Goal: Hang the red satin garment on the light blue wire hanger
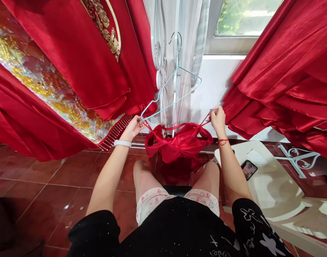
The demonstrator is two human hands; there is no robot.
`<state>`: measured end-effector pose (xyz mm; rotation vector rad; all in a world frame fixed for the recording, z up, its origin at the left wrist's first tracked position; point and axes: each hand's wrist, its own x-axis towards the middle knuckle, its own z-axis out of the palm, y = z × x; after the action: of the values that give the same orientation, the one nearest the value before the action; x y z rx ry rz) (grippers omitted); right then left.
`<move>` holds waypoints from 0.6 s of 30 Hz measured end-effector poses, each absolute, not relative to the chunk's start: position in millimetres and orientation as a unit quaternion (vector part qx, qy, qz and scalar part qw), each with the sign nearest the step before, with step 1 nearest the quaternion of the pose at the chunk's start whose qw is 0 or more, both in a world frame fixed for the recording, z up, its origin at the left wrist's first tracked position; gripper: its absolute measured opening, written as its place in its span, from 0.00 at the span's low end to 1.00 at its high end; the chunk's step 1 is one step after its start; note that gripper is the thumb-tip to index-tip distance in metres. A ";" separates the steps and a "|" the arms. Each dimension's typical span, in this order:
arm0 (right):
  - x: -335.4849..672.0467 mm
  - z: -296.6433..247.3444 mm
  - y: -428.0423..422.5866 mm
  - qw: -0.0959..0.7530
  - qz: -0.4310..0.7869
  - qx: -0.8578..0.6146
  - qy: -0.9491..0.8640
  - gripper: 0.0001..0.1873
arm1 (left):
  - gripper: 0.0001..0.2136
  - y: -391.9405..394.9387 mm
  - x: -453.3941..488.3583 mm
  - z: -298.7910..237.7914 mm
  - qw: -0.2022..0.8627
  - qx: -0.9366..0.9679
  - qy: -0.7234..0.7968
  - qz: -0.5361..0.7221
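Note:
A red satin garment (179,142) with thin straps hangs between my two hands above my knees. My left hand (132,127) is closed on the left end of a light blue wire hanger (170,91) and on the garment's left strap. My right hand (218,117) pinches the right strap, pulled taut and held apart from the hanger's right end. The hanger hangs tilted, its hook up near a white metal stand (163,53).
Red embroidered fabric (59,71) hangs at left, red curtains (286,78) at right. A white plastic chair (270,178) with a phone (249,169) on it stands by my right arm. Red tiled floor (45,185) lies below; a window (243,18) is behind.

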<state>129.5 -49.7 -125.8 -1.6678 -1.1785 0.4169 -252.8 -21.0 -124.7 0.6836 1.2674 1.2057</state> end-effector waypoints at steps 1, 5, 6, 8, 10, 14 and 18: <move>128.3 -123.3 -48.8 0.537 0.224 -0.666 -0.467 0.12 | 0.10 -23.9 -251.5 -123.7 0.607 0.276 0.527 0.526; 121.3 -109.7 -48.1 0.627 0.401 -0.557 -0.367 0.19 | 0.11 -39.4 -253.8 -118.3 0.580 0.322 0.485 0.569; 119.4 -105.8 -47.7 0.634 0.443 -0.525 -0.354 0.19 | 0.11 -43.1 -255.7 -116.4 0.567 0.339 0.478 0.579; 114.0 -98.6 -44.4 0.635 0.517 -0.462 -0.340 0.21 | 0.09 -48.7 -260.3 -111.7 0.540 0.359 0.466 0.602; 105.2 -93.1 -37.3 0.642 0.556 -0.419 -0.322 0.22 | 0.07 -51.3 -265.1 -107.0 0.511 0.378 0.448 0.629; 82.5 -89.4 -21.7 0.660 0.582 -0.373 -0.294 0.33 | 0.14 -52.5 -274.1 -102.6 0.455 0.425 0.405 0.670; 75.2 -94.2 -23.3 0.681 0.605 -0.330 -0.247 0.41 | 0.21 -55.8 -284.2 -104.7 0.433 0.455 0.400 0.668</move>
<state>75.2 -23.3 -94.2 -0.7412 -0.5542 1.3567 -284.2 -55.8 -104.7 1.1337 0.9961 1.6645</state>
